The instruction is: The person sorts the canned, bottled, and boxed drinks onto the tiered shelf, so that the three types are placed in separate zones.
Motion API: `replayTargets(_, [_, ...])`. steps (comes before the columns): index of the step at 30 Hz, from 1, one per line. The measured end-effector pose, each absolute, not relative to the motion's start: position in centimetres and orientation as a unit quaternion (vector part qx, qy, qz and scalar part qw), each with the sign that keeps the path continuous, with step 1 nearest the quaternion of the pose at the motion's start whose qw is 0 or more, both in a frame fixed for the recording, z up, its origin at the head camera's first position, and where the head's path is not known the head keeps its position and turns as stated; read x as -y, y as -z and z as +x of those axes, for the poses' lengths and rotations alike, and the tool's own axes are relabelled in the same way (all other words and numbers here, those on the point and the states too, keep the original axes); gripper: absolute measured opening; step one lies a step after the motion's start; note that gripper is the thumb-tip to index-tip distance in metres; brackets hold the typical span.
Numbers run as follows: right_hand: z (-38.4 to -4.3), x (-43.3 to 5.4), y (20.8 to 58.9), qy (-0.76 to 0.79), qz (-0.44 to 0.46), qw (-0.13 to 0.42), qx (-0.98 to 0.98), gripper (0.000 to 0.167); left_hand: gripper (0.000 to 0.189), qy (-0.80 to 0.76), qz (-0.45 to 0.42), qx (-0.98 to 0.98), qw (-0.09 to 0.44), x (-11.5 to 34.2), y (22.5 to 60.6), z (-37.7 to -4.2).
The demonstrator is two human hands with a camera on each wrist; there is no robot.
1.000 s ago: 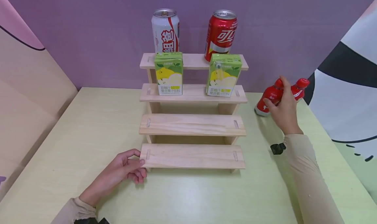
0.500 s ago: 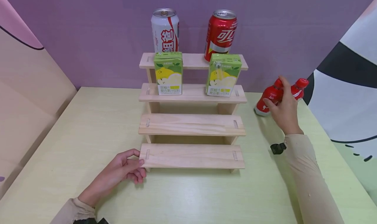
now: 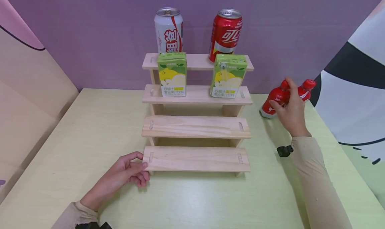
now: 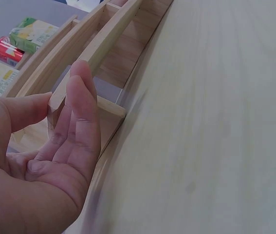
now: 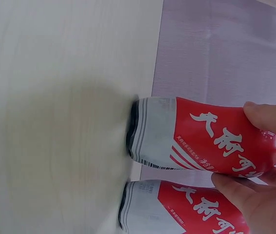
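My right hand (image 3: 291,118) at three o'clock pinches a bottle (image 3: 275,96), best lifted straight; my left hand (image 3: 124,172) at eight pinches the shelf (image 3: 195,159).

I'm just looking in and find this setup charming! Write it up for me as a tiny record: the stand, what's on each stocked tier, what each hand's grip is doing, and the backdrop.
Stand: four-tier wooden stand on a pale table
Top tier: white can, red can
Second tier: left green carton, right green carton
Left-hand grip: pinches one end of the lowest shelf
Right-hand grip: holds a red-labelled bottle
Beside that bottle: a second bottle, also red-labelled
Backdrop: purple sheet behind the stand
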State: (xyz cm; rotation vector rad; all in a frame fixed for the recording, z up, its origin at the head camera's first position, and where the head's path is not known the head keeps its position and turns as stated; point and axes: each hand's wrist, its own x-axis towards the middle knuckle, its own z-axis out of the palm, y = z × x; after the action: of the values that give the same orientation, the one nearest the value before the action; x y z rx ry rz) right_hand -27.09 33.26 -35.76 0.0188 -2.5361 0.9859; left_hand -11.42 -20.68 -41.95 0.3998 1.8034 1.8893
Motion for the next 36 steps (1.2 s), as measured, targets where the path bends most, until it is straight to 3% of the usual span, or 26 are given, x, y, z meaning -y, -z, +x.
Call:
replayTargets(17, [-26.7,-32.7,35.4,-0.348,0.016,0.219,0.911,0.095,0.018,-0.695,0.148,-0.658,0.25,20.7,41.9,-11.4])
replayTargets(36, [-24.8,-29.9,31.1,-0.327,0.058,0.253,0.909,0.093,0.017,-0.696,0.152,-0.653,0.255,20.7,42.1,-11.6])
